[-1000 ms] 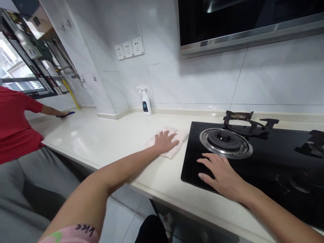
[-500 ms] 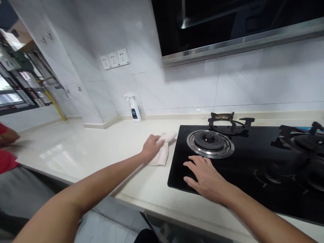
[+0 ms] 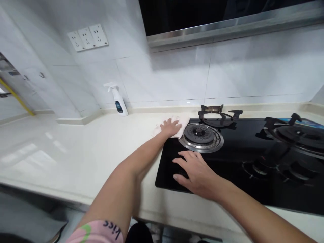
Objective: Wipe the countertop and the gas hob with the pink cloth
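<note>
My left hand (image 3: pixel 170 128) lies flat with fingers spread on a white cloth (image 3: pixel 183 122). The cloth is laid out on the counter and laps over the back left corner of the black glass gas hob (image 3: pixel 240 179). Close to the cloth is the left burner (image 3: pixel 199 134) with its steel ring, bare of its pan support. The black pan support (image 3: pixel 219 118) stands behind that burner. My right hand (image 3: pixel 193 170) is over the hob's front left part, fingers apart and nothing in it; whether it touches the glass I cannot tell.
A white spray bottle (image 3: pixel 118 101) stands against the tiled wall, left of the cloth. The right burner (image 3: pixel 301 135) carries its own support. A range hood (image 3: pixel 215 32) overhangs the hob. Wall sockets (image 3: pixel 88 37) sit above the cream counter (image 3: pixel 76 152).
My left hand has moved back along the hob's left edge with the cloth, from gripping it bunched to pressing it flat. My right hand stays over the hob. The view has shifted right.
</note>
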A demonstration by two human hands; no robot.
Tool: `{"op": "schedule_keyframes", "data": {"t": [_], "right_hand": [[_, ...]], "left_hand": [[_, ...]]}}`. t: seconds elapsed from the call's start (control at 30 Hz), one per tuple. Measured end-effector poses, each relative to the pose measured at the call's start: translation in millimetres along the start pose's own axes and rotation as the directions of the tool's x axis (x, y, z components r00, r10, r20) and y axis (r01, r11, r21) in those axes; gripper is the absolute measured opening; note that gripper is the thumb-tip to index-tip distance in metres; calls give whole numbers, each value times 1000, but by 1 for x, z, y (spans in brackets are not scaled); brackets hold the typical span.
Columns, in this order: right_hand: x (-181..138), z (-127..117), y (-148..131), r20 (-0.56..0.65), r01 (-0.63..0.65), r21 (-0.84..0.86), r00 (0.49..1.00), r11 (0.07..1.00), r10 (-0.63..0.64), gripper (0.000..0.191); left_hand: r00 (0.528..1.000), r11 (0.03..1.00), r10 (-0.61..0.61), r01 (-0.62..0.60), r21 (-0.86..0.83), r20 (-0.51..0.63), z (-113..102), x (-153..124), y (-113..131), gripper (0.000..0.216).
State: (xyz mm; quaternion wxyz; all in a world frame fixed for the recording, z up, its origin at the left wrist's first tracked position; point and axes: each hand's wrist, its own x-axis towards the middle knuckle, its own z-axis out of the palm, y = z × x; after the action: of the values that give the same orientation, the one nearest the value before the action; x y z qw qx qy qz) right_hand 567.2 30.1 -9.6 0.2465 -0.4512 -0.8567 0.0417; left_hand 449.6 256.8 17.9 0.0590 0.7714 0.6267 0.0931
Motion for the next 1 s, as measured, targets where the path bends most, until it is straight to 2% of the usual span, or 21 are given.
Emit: {"op": "schedule_keyframes", "data": {"t": [0.07,0.13,0.23,0.3,0.37,0.47,0.53,0.6,0.67,0.73,0.83,0.93,1.0], "right_hand": [[2,2,3,-70,-14,29,997,999,16,26],[5,2,7,-203,-61,43,977,997,68,26],[8,3,14,-449,-148,13,883,989,138,31],[9,5,19,-536,-187,-14,831,982,150,32],[10,10,24,-552,-207,-34,819,978,155,33],[13,15,25,-529,-209,-50,835,977,151,35],[12,15,21,-476,-189,-86,870,978,127,38],[3,11,16,-366,-132,-154,928,979,67,41],[-17,5,16,-240,-52,-227,971,973,-4,43],[-50,-4,26,-179,-27,-286,984,958,-26,44],[-109,-16,55,-249,-155,-345,966,926,69,48],[-151,-26,78,-331,-305,-339,924,890,191,52],[-159,-30,81,-326,-361,-346,912,866,250,53]], "left_hand": [[1000,1000,11,-11,16,0,-1,-22,-4,62],[1000,999,19,-19,29,-13,-2,-51,-8,61],[997,997,55,-52,57,-56,-1,-103,-11,60],[992,993,96,-89,80,-86,0,-139,-12,59],[985,987,136,-126,98,-109,1,-175,-11,57],[971,975,206,-192,117,-125,2,-224,-13,55],[949,955,284,-266,135,-136,3,-252,-19,55],[918,925,369,-348,149,-145,1,-273,-33,55],[890,898,434,-414,149,-140,-2,-286,-53,54],[882,888,455,-438,139,-126,-8,-291,-76,53],[897,904,421,-404,137,-137,-14,-286,-100,51],[920,938,341,-319,134,-193,-16,-271,-97,45],[935,959,278,-257,118,-221,-17,-259,-81,43]]}}
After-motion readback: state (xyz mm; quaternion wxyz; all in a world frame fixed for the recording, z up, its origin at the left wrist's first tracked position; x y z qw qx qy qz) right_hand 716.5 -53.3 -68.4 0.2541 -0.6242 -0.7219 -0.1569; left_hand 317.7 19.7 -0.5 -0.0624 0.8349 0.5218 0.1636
